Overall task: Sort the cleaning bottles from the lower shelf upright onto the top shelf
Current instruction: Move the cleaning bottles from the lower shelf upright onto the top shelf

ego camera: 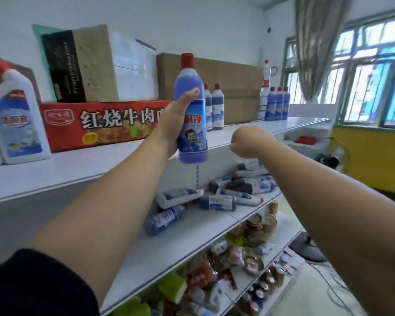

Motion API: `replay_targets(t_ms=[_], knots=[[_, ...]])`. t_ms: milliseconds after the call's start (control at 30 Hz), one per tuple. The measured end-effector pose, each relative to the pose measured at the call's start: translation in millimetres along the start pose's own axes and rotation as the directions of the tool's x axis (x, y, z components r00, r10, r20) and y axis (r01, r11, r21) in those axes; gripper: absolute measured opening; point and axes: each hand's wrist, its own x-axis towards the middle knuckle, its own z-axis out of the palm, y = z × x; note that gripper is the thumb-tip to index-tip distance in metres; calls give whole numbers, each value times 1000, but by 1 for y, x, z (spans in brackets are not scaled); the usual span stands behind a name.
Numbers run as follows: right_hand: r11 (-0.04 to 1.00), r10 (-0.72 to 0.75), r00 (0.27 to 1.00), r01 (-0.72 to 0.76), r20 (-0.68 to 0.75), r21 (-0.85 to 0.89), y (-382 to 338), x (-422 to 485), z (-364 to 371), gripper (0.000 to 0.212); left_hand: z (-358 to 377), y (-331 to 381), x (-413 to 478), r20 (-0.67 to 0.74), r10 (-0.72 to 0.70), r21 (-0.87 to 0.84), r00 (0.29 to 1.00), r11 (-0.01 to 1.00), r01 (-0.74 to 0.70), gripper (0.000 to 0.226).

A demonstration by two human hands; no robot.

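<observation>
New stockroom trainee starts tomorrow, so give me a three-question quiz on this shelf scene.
1. True or false: the left hand holds the blue bottle upright.
2. The loose bottles on the lower shelf are: A standing, B lying down, C boxed.
3. Fill in: the right hand holds ____.
Key: 1 true; 2 B; 3 nothing.

Top shelf [78, 165] — large bottles [16, 119] at my left end, carton [100, 124] beside them, pair of bottles [214, 108] behind the held bottle [192, 124] in my left hand [171, 124], bottle cluster [277, 104] toward the right end. Lower shelf [192, 236] — heap of bottles [219, 199] lying on it.
</observation>
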Motion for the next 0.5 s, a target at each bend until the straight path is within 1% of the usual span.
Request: replay_targets(t_ms=[33, 133, 233, 300, 433, 500], knots=[[1000, 29, 1000, -29, 3, 2, 21, -1, 0, 33, 19, -11, 8, 23, -8, -13, 1000, 1000, 8, 30], [993, 119, 993, -119, 1, 9, 79, 0, 2, 30, 70, -43, 35, 99, -33, -35, 995, 999, 36, 43], [985, 172, 985, -172, -4, -14, 130, 5, 4, 25, 118, -72, 66, 158, -75, -44, 985, 996, 83, 28], [980, 199, 980, -199, -6, -18, 162, 14, 9, 26, 148, -89, 88, 202, -90, -51, 975, 993, 102, 27], [964, 258, 965, -261, -49, -53, 223, 44, 18, 27, 201, -123, 140, 272, -99, -46, 957, 992, 116, 40], [958, 273, 960, -277, -62, -78, 253, 65, 22, 27, 226, -139, 170, 303, -73, -51, 950, 994, 93, 55]])
